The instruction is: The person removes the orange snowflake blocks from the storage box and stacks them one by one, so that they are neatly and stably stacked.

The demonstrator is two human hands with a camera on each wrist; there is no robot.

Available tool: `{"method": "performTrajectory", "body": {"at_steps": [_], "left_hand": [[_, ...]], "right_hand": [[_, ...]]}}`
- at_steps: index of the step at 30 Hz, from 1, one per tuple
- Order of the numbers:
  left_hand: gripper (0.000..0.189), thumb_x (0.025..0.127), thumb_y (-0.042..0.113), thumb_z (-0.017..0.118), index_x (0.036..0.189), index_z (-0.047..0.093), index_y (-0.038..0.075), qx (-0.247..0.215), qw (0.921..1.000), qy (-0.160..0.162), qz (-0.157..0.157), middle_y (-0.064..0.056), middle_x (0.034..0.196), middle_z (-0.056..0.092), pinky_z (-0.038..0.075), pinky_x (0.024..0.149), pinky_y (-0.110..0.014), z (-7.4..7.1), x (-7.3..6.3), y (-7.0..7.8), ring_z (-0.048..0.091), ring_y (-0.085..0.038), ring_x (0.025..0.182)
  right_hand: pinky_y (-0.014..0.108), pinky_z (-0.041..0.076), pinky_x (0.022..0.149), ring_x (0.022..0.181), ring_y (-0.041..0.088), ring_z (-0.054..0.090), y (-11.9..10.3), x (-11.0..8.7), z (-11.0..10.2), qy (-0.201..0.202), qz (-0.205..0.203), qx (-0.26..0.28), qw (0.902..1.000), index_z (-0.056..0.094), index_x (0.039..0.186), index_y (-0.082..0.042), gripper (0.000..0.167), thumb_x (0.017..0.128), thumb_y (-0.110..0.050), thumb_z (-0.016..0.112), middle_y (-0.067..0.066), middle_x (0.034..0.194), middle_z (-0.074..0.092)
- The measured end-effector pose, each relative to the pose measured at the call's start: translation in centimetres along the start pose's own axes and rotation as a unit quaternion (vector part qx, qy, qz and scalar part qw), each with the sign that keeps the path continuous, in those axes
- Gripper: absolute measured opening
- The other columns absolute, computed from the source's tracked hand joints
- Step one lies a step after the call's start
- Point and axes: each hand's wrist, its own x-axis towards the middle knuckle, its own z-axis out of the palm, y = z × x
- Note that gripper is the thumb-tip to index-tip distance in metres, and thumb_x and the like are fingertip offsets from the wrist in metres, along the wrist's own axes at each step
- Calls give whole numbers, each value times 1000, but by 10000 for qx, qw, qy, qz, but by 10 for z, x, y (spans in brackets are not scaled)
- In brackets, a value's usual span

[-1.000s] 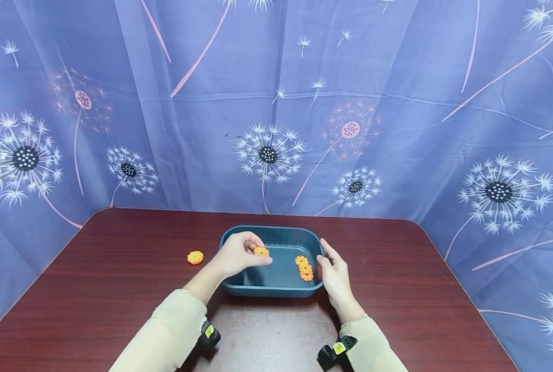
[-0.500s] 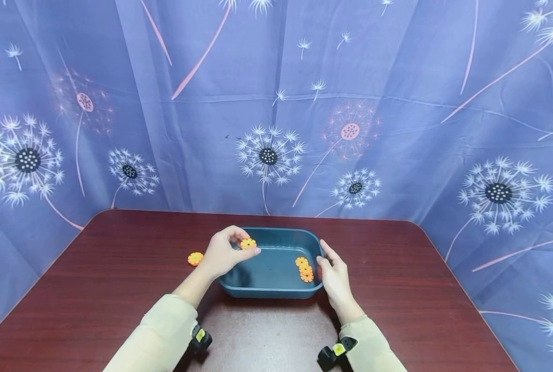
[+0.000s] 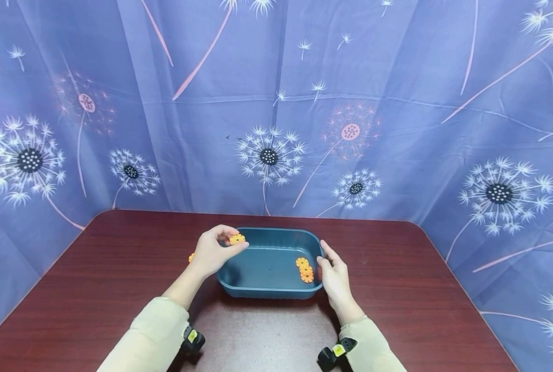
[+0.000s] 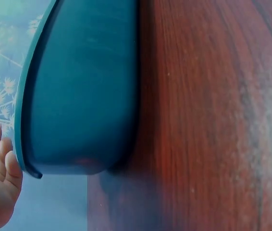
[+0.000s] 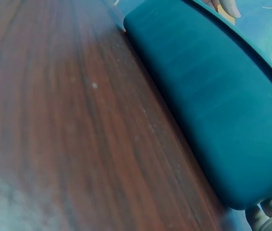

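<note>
First, pale sleeves [image 3: 143,336] over a dark red wood-grained table [image 3: 397,289], glossy up front. Right hand [image 3: 337,279] grips the right end of a smooth teal tray [image 3: 269,294], corners rounded. Inside, right end: three orange discs [image 3: 306,270], notched, overlapping. Left hand [image 3: 210,254] pinches another disc [image 3: 237,239] above the tray's left end; stray disc [image 3: 190,257] on the table, mostly hidden behind that hand. Beyond: creased blue curtain [image 3: 211,155], dandelion print.
</note>
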Motion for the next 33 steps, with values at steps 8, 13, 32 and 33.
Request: {"method": "performTrajectory", "body": {"at_steps": [8,13,32,33], "left_hand": [[37,74,20,80,106,68,6,146,9997,142,-161,-10,88,66,47,61,-19,-11,-1,-3,54,-16,75],[36,77,19,78,109,68,6,448,9986,252,-115,-11,92,68,48,64,-17,-19,-2,-5,57,-14,76],[38,85,20,68,119,64,3,1519,9882,152,92,-13,93,68,47,58,-22,-47,-6,-21,57,-15,72],[38,86,20,67,120,64,3,1551,9878,113,44,-12,92,68,47,57,-21,-49,-6,-22,58,-14,69]], "right_hand": [[42,31,110,140,21,29,0,0,0,0,30,-15,10000,37,146,-11,50,96,-8,44,9,152,33],[44,29,112,141,23,28,0,0,0,-1,16,-23,10000,37,145,-11,50,96,-8,45,9,152,33],[43,26,114,142,23,25,1,1,-1,-7,21,25,10000,37,146,-10,50,97,-8,45,8,152,33],[43,26,114,142,22,25,1,1,-1,-9,20,27,10000,37,146,-10,50,97,-8,45,8,152,33]]}}
